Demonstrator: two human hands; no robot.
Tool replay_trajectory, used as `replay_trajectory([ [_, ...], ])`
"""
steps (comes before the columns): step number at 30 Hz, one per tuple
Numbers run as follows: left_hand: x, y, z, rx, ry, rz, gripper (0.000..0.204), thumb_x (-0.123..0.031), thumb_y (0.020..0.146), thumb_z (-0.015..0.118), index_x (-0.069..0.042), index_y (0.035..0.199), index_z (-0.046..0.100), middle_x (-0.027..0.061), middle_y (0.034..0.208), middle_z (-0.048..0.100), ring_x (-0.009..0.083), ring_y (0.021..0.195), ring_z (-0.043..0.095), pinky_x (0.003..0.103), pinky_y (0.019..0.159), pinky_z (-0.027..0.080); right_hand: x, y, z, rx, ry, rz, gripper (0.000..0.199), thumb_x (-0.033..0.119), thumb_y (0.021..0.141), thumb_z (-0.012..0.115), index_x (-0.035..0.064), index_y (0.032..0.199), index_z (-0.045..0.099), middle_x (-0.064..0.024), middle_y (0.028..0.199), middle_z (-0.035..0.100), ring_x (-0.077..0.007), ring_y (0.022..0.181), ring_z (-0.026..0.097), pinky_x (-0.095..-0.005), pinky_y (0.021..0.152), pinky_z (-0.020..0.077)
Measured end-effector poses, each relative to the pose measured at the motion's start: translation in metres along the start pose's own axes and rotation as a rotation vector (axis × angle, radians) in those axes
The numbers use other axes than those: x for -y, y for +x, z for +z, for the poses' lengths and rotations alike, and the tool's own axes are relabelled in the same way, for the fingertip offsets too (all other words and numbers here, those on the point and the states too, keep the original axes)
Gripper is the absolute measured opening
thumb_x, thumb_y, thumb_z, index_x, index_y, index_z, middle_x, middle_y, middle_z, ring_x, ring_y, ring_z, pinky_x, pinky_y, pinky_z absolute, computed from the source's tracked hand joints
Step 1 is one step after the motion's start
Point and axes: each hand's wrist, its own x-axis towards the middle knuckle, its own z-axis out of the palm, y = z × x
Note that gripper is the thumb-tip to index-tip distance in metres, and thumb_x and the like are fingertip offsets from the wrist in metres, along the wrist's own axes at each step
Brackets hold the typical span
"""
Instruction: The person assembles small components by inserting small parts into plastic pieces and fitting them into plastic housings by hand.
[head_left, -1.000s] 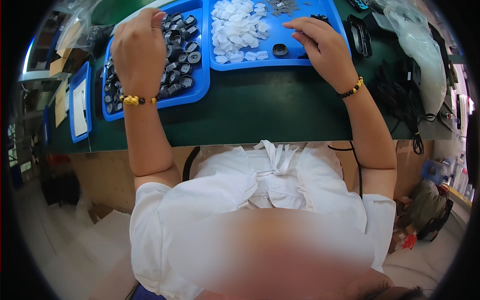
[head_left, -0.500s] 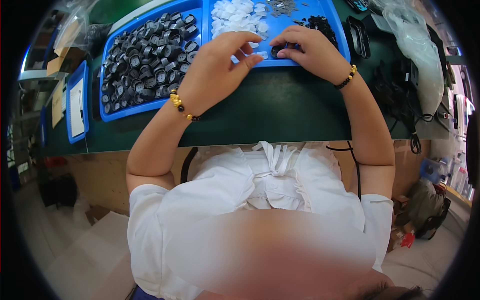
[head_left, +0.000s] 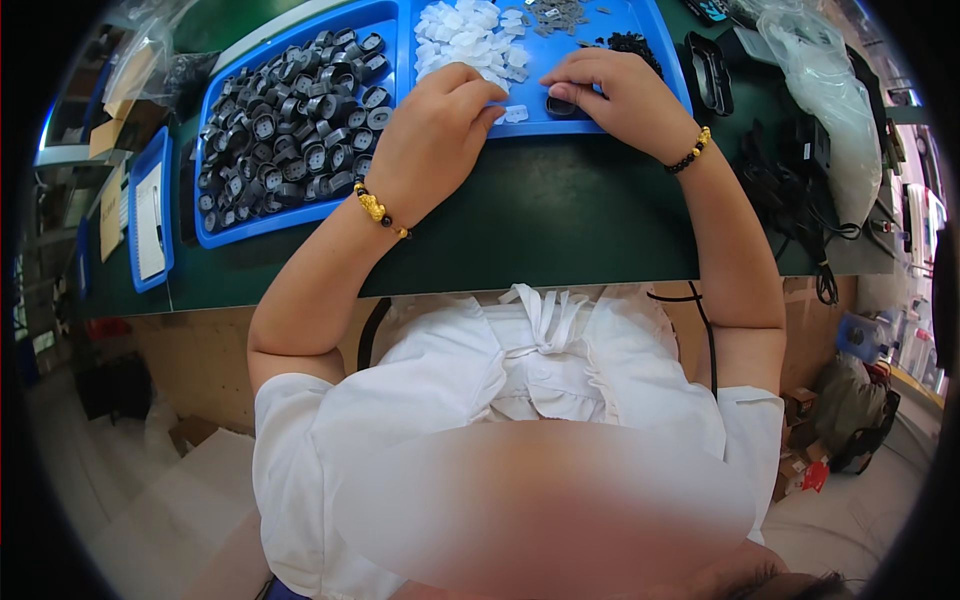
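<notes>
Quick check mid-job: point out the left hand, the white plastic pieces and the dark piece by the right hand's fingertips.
Left hand [head_left: 428,134]: head view, back of the hand.
White plastic pieces [head_left: 462,42]: head view, middle of the pile.
Dark piece [head_left: 560,107]: head view, its visible part.

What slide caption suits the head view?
Left hand beside white plastic pieces, right hand over black plastic housing in blue tray.

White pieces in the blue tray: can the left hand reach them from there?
Probably yes: the left hand is at the near edge of the white pieces, with nothing visible in the way.
</notes>
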Motion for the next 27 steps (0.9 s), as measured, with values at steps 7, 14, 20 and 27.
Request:
replay_trajectory([
  [7, 0.003, -0.001, -0.001, 0.027, 0.037, -0.069, 0.01, -0.009, 0.085, 0.067, -0.003, 0.093, 0.069, 0.0111, 0.092, 0.064, 0.0292, 0.083, 0.063, 0.035, 0.071, 0.051, -0.009, 0.029, 0.024, -0.259, -0.198, -0.057, 0.026, 0.021, 0.088, 0.067, 0.0075, 0.11, 0.068, -0.0085, 0.091, 0.068, -0.0243, 0.079, 0.062, -0.0325, 0.072, 0.0498],
  [14, 0.006, -0.003, -0.001, 0.007, 0.009, -0.026, 0.014, -0.009, 0.085, 0.069, -0.004, 0.098, 0.069, 0.0101, 0.095, 0.065, 0.0256, 0.08, 0.064, 0.031, 0.067, 0.051, -0.001, 0.039, 0.023, -0.134, -0.072, 0.112, 0.027, 0.022, 0.084, 0.072, 0.0067, 0.106, 0.069, -0.0087, 0.086, 0.067, -0.0201, 0.074, 0.064, -0.0304, 0.067, 0.0516],
  [20, -0.002, -0.001, -0.004, -0.024, -0.384, -0.262, 0.02, -0.013, 0.091, 0.065, -0.001, 0.107, 0.064, 0.0102, 0.095, 0.066, 0.0177, 0.084, 0.068, 0.028, 0.072, 0.055, 0.008, 0.032, 0.006, -0.186, 0.064, 0.171, 0.016, 0.016, 0.087, 0.069, 0.0075, 0.1, 0.073, -0.0107, 0.09, 0.072, -0.0227, 0.078, 0.069, -0.0293, 0.072, 0.0544],
  [27, 0.006, 0.002, -0.005, 0.103, -1.382, -0.544, 0.036, -0.015, 0.096, 0.06, 0.003, 0.126, 0.052, 0.009, 0.103, 0.067, 0.0135, 0.091, 0.067, 0.027, 0.081, 0.057, 0.043, 0.02, -0.009, -0.231, 0.348, -0.174, 0.015, 0.01, 0.082, 0.074, 0.009, 0.097, 0.074, -0.0062, 0.094, 0.073, -0.0171, 0.082, 0.07, -0.0226, 0.07, 0.0542],
])
